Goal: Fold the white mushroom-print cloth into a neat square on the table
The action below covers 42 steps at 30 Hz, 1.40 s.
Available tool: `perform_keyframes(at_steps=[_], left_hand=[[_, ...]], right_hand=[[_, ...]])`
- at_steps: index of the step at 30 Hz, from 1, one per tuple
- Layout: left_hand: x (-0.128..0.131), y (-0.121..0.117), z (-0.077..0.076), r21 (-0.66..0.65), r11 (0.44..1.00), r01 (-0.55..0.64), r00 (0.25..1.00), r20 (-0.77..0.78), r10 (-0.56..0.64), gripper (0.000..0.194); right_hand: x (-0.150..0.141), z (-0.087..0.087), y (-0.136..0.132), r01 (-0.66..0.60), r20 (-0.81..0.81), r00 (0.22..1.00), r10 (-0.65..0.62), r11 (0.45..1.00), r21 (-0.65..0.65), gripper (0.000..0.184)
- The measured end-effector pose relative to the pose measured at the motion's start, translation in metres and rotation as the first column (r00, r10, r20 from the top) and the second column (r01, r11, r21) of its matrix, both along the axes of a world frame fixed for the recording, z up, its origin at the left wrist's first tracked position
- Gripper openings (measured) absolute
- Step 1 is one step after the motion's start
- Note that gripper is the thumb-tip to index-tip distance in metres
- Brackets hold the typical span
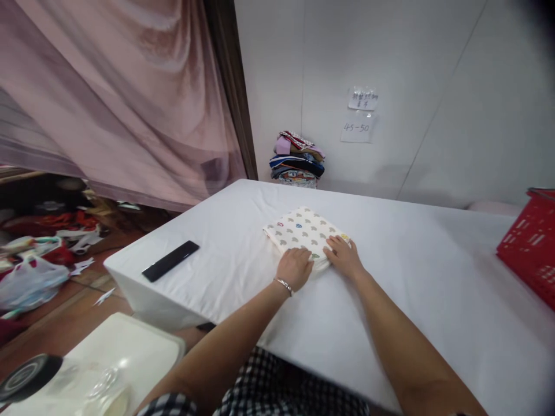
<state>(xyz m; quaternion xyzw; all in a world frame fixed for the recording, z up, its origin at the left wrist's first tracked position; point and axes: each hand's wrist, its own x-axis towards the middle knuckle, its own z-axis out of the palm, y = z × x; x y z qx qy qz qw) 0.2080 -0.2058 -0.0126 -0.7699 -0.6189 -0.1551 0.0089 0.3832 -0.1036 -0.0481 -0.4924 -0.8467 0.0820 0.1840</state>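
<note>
A folded white cloth (303, 230) with grey shapes and a few small coloured figures lies on the white-covered table (217, 289). It forms a flat packet with several layers showing at its near edge. My left hand (295, 268), with a silver bracelet at the wrist, rests on the near left edge of the cloth, fingers laid over it. On the near right corner lies my right hand (344, 257), its fingers stretched out and slightly apart on top. The undersides of both hands are hidden.
A black phone-like slab (170, 261) lies at the table's left. Behind the far edge stands a pile of folded fabrics (297, 159) against the wall. A red plastic basket (531, 248) is at the right. A white stool (147, 346) holding small items stands lower left, near a pink curtain (173, 104).
</note>
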Motion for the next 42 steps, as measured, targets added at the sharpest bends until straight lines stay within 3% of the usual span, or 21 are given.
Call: perform_keyframes(at_steps=[3, 8, 13, 16, 20, 23, 25, 27, 28, 31, 34, 37, 39, 42], left_hand=[[-0.013, -0.001, -0.011, 0.02, 0.997, -0.078, 0.997, -0.002, 0.078, 0.038], [-0.02, -0.015, -0.033, 0.056, 0.997, -0.048, 0.996, 0.076, 0.044, 0.044], [-0.03, -0.015, -0.033, 0.108, 0.965, -0.241, 0.949, 0.233, 0.211, 0.041], [-0.028, -0.011, -0.032, 0.061, 0.976, -0.209, 0.96, 0.202, 0.193, 0.045], [-0.019, -0.01, -0.035, 0.036, 0.987, -0.159, 0.974, 0.167, 0.151, 0.052], [-0.022, -0.009, -0.039, 0.056, 0.985, -0.164, 0.954, 0.263, 0.144, 0.046], [-0.027, -0.007, -0.042, 0.086, 0.976, -0.2, 0.902, 0.404, 0.149, 0.037], [-0.033, -0.003, -0.046, 0.081, 0.953, -0.293, 0.782, 0.593, 0.19, 0.031], [-0.036, -0.001, -0.048, 0.048, 0.936, -0.35, 0.688, 0.691, 0.222, 0.028], [-0.041, 0.004, -0.052, -0.128, 0.884, -0.45, 0.326, 0.898, 0.296, 0.031], [-0.045, 0.008, -0.046, -0.304, 0.851, -0.428, -0.051, 0.948, 0.314, 0.043], [-0.051, 0.01, -0.033, -0.455, 0.85, -0.267, -0.364, 0.864, 0.348, 0.043], [-0.055, 0.014, -0.024, -0.489, 0.867, -0.091, -0.454, 0.795, 0.401, 0.036], [-0.062, 0.023, -0.017, -0.498, 0.863, 0.085, -0.47, 0.744, 0.475, 0.027]], right_hand=[[0.004, -0.001, 0.002, 0.079, -0.006, 0.997, -0.079, 0.997, 0.012, 0.04], [0.008, -0.003, 0.004, 0.135, -0.028, 0.99, -0.135, 0.991, -0.004, 0.04], [0.004, 0.0, 0.003, 0.134, -0.077, 0.989, -0.128, 0.988, 0.078, 0.039], [0.001, 0.0, 0.002, 0.07, -0.094, 0.994, -0.058, 0.989, 0.131, 0.043], [0.001, -0.004, 0.002, 0.019, -0.06, 0.998, -0.017, 0.999, 0.032, 0.04], [0.003, -0.008, 0.005, 0.063, -0.089, 0.994, -0.063, 0.998, -0.004, 0.04], [0.005, -0.01, 0.009, 0.08, -0.118, 0.99, -0.08, 0.997, -0.002, 0.039], [0.008, -0.013, 0.013, 0.081, -0.167, 0.983, -0.079, 0.997, 0.006, 0.04], [0.01, -0.015, 0.015, 0.076, -0.203, 0.977, -0.073, 0.997, 0.009, 0.04], [0.014, -0.023, 0.02, 0.077, -0.331, 0.941, -0.077, 0.997, -0.011, 0.042], [0.017, -0.03, 0.022, 0.125, -0.446, 0.882, -0.151, 0.988, -0.087, 0.045], [0.018, -0.028, 0.026, 0.157, -0.514, 0.829, -0.221, 0.974, -0.165, 0.044], [0.018, -0.019, 0.032, 0.19, -0.499, 0.823, -0.271, 0.96, -0.208, 0.042], [0.013, 0.002, 0.046, 0.267, -0.399, 0.851, -0.343, 0.935, -0.235, 0.043]])
